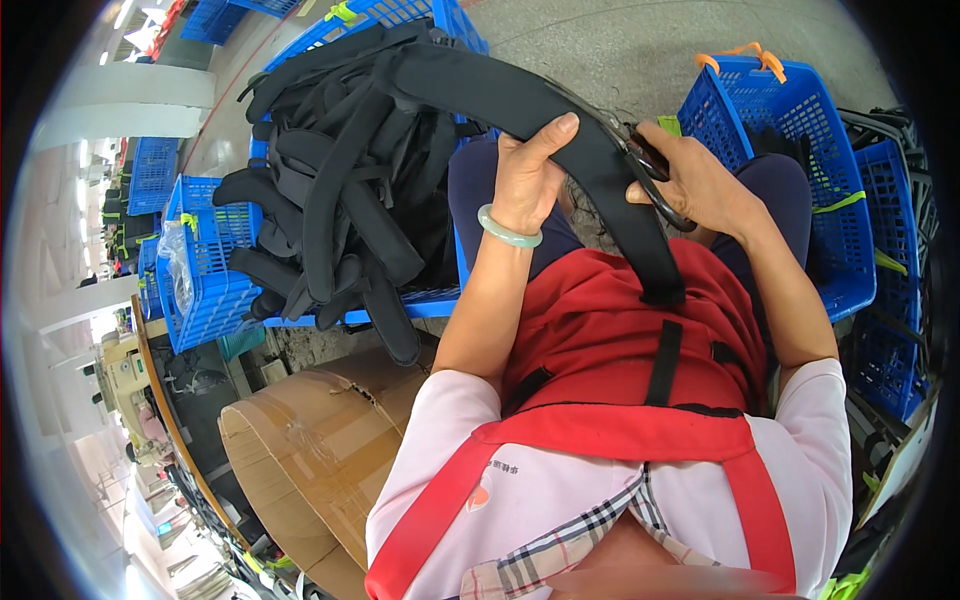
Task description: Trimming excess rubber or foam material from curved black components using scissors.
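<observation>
The left hand (532, 180) grasps a long, curved black padded strap (485, 88), thumb pressed on its face. Its far end lies over the heaped black padded straps (330, 185) near the far right corner of a large blue plastic basket (440, 306); its near end meets the red cloth apron (620, 310). The right hand (700, 185) grips black-handled metal scissors (630, 150) — blades along the strap's right edge; whether they are cutting, I cannot tell. An orange tie (771, 66) loops on the far edge of the right-hand blue plastic basket (715, 115).
</observation>
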